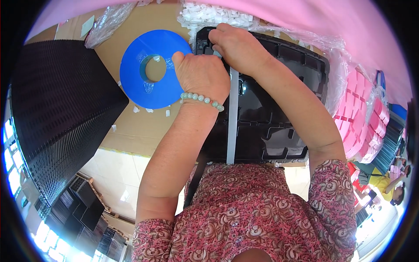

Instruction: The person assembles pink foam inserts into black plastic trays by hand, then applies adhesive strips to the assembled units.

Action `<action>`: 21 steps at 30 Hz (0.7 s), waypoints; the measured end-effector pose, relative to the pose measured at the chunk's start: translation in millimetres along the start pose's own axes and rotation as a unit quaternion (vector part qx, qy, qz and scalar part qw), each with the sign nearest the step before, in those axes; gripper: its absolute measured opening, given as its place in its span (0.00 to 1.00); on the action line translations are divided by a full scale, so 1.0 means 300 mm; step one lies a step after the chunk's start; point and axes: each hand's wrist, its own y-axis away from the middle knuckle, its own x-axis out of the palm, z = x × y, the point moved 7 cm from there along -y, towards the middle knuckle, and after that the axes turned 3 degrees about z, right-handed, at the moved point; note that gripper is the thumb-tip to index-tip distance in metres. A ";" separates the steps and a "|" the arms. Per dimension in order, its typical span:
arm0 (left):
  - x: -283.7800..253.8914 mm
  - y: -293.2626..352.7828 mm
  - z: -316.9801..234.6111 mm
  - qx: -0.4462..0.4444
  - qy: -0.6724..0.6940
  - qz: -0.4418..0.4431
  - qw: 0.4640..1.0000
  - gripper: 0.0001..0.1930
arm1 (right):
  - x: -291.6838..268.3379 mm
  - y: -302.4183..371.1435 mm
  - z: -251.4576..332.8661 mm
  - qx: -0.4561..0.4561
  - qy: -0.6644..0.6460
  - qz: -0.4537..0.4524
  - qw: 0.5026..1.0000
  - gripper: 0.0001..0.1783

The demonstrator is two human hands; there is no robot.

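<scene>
A black moulded plastic tray [253, 98] with compartments lies in front of me. A pale grey strip [232, 122] runs down it from near my hands to its near edge. My right hand [238, 48] is closed at the tray's far left corner, pinching the strip's upper end. Beside it, at the tray's left edge, my left hand [201, 74] is closed with its fingers curled under; what they hold is hidden. A beaded bracelet [200, 98] circles my left wrist. Just left of that hand lies a flat blue ring-shaped roll [133, 83] with a hole in its middle.
Tall stacked black trays [65, 83] stand at the left. A clear box of small white pieces [216, 15] sits beyond the tray. Pink pieces [355, 109] in clear wrap are at the right. Scraps dot the cardboard surface [126, 129]. A person in yellow [382, 183] is far right.
</scene>
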 end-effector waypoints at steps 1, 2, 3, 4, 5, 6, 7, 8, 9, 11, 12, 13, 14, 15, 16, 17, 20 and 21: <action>-0.001 -0.003 -0.003 0.002 0.000 0.000 1.000 0.14 | -0.001 0.000 -0.006 0.006 -0.015 0.003 1.000 0.11; 0.005 -0.005 -0.001 -0.004 -0.004 0.010 1.000 0.14 | -0.004 0.001 -0.012 0.008 -0.016 0.004 1.000 0.11; 0.009 -0.008 0.001 -0.011 -0.009 0.019 1.000 0.14 | -0.003 0.000 -0.011 -0.003 -0.024 0.022 0.999 0.12; 0.006 -0.013 0.000 -0.009 -0.009 0.021 1.000 0.14 | 0.000 0.000 -0.009 -0.014 -0.032 0.040 0.999 0.12; 0.006 -0.021 -0.002 -0.015 -0.016 0.049 0.999 0.10 | -0.009 0.003 -0.013 -0.010 -0.032 0.040 0.999 0.12; 0.014 -0.025 -0.003 -0.020 -0.023 0.077 0.997 0.08 | -0.009 0.003 -0.014 -0.002 -0.027 0.050 0.998 0.13; 0.015 -0.027 -0.006 -0.016 -0.023 0.078 0.997 0.08 | -0.007 0.002 -0.013 0.005 -0.023 0.061 0.998 0.13; 0.008 -0.027 -0.007 -0.010 -0.019 0.062 0.998 0.11 | -0.007 -0.003 -0.005 0.009 -0.023 0.060 0.998 0.13; 0.001 -0.027 -0.007 -0.004 -0.016 0.047 0.999 0.15 | 0.000 -0.011 -0.007 0.041 -0.014 0.073 0.996 0.13; 0.012 -0.032 -0.004 0.000 -0.015 0.047 0.999 0.15 | 0.007 -0.024 -0.008 0.076 -0.004 0.083 0.994 0.14; 0.014 -0.032 -0.003 0.001 -0.013 0.047 0.999 0.15 | 0.014 -0.030 -0.014 0.094 -0.006 0.102 0.990 0.14; 0.009 -0.031 -0.003 0.003 -0.014 0.045 0.999 0.15 | 0.016 -0.031 -0.020 0.112 -0.008 0.120 0.986 0.14; 0.009 -0.029 0.000 -0.006 -0.022 0.048 0.999 0.15 | 0.015 -0.025 -0.025 0.113 -0.008 0.118 0.987 0.14; 0.006 -0.026 0.004 -0.014 -0.029 0.049 0.998 0.15 | 0.006 -0.018 -0.023 0.096 -0.008 0.096 0.991 0.14; -0.002 -0.021 0.004 -0.012 -0.030 0.046 0.998 0.15 | -0.007 -0.007 -0.021 0.079 -0.007 0.073 0.994 0.13; -0.020 -0.003 0.009 -0.009 -0.017 0.016 1.000 0.12 | -0.002 0.013 -0.018 0.078 -0.007 0.072 0.994 0.13; -0.078 0.069 0.031 0.006 0.018 -0.078 0.997 0.10 | -0.081 0.091 0.022 0.055 -0.006 -0.041 0.998 0.11; -0.114 0.100 0.038 0.019 0.044 -0.139 0.989 0.11 | -0.132 0.126 0.047 0.052 -0.038 -0.089 0.994 0.09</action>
